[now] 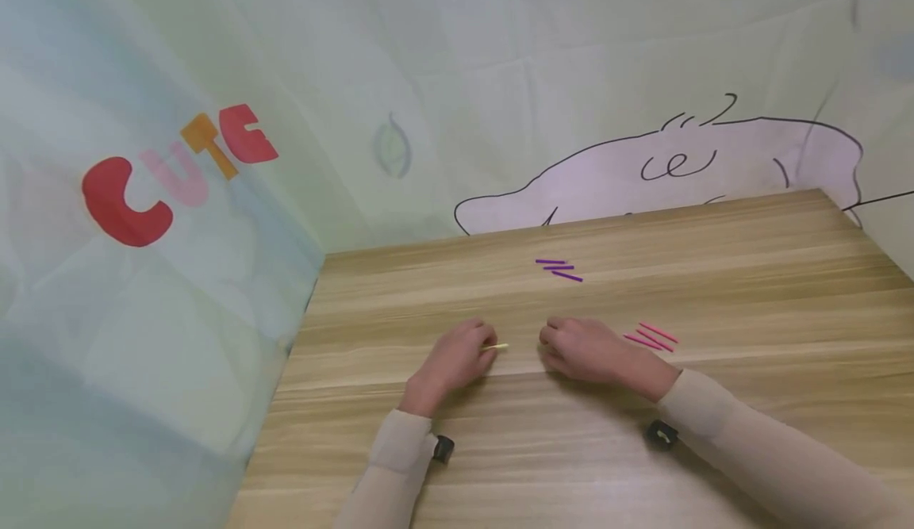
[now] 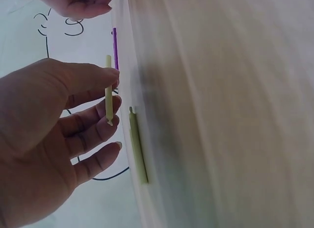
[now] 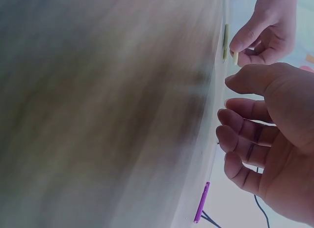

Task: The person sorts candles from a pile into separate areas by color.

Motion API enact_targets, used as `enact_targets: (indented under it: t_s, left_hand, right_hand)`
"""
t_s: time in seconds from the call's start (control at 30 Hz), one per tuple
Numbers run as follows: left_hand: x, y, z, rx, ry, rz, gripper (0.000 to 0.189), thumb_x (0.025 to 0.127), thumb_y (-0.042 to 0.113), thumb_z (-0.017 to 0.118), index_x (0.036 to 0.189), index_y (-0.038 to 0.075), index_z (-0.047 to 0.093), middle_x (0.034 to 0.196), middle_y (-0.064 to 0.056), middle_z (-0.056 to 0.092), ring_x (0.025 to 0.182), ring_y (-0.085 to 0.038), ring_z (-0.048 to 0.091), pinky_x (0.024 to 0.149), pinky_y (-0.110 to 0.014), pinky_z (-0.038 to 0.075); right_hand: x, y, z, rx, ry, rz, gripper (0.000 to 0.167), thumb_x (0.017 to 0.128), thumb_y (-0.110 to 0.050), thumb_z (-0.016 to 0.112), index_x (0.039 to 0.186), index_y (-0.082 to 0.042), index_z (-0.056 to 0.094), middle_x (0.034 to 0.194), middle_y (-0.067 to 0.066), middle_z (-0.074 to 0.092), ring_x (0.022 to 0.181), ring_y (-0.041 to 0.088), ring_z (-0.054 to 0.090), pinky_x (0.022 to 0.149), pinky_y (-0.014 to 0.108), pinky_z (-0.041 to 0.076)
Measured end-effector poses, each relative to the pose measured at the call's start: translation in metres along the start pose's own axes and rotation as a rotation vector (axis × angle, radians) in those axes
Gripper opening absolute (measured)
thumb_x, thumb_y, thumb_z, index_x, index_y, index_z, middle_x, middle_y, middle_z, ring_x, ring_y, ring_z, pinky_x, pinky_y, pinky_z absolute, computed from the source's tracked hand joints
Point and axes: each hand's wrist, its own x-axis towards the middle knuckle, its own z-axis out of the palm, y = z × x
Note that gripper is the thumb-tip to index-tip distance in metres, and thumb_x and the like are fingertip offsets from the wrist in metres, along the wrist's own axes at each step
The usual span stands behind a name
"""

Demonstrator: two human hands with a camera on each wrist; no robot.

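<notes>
My left hand (image 1: 460, 354) pinches a thin pale yellow candle (image 2: 108, 102) between thumb and fingertips; its other fingers are spread in the left wrist view. Close below, another yellow candle (image 2: 139, 154) lies on the wooden table, hidden behind the hand in the head view. A short gap to the right, my right hand (image 1: 581, 350) hovers low with loosely bent fingers and nothing in them. The right wrist view also shows the held yellow candle (image 3: 236, 58) past the right thumb. Several pink candles (image 1: 654, 340) lie just beyond the right wrist.
Purple candles (image 1: 558, 268) lie in a small group farther back on the wooden table (image 1: 400, 291). A printed cloth (image 1: 314, 101) hangs along the table's back and left edges. Small black devices (image 1: 443, 449) sit at both wrists.
</notes>
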Motion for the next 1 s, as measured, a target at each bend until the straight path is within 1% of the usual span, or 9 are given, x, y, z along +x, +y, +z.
enact_targets:
  t_s: [0.23,0.43,0.67,0.83,1.0]
  left_hand:
    - [-0.0046,-0.0049,0.0021,0.002,-0.003,-0.012,0.006,0.092,0.013,0.071,0.091,0.009,0.067,0.089,-0.001,0.057,0.079,-0.016,0.055,0.071,-0.033,0.050]
    - [-0.0047,-0.0058,0.0015,-0.001,-0.030,-0.036,0.006,0.093,0.013,0.070,0.095,0.008,0.068,0.093,-0.002,0.057,0.082,-0.016,0.055,0.073,-0.034,0.050]
    - [-0.0043,-0.0081,0.0005,0.017,-0.036,-0.043,0.006,0.094,0.013,0.069,0.096,0.008,0.068,0.094,-0.003,0.057,0.082,-0.017,0.055,0.073,-0.035,0.049]
    - [-0.0047,-0.0091,0.0005,0.023,-0.048,-0.062,0.006,0.095,0.014,0.068,0.096,0.008,0.068,0.094,-0.002,0.056,0.082,-0.017,0.053,0.073,-0.034,0.048]
    - [-0.0049,-0.0095,-0.0007,0.025,-0.042,-0.060,0.004,0.093,0.012,0.068,0.094,0.008,0.068,0.093,-0.002,0.056,0.080,-0.016,0.053,0.072,-0.034,0.048]
  right_hand:
    - [-0.0008,-0.0007,-0.0004,-0.011,0.002,-0.004,0.011,0.086,-0.016,0.072,0.084,-0.011,0.063,0.076,-0.002,0.052,0.063,0.015,0.054,0.056,0.036,0.050]
    - [-0.0018,0.0002,-0.0012,-0.005,-0.013,0.005,0.009,0.087,-0.016,0.071,0.086,-0.010,0.064,0.077,-0.002,0.053,0.065,0.014,0.054,0.058,0.035,0.051]
    - [-0.0027,0.0014,-0.0020,-0.003,-0.021,0.014,0.009,0.088,-0.016,0.070,0.086,-0.010,0.064,0.076,-0.002,0.052,0.064,0.013,0.052,0.058,0.034,0.050]
    - [-0.0028,0.0025,-0.0015,-0.003,-0.016,0.012,0.009,0.088,-0.016,0.070,0.085,-0.010,0.064,0.076,-0.003,0.051,0.062,0.012,0.050,0.057,0.033,0.049]
    - [-0.0026,0.0028,-0.0017,0.003,-0.010,0.014,0.009,0.089,-0.016,0.069,0.086,-0.010,0.064,0.076,-0.003,0.052,0.063,0.013,0.051,0.058,0.034,0.050]
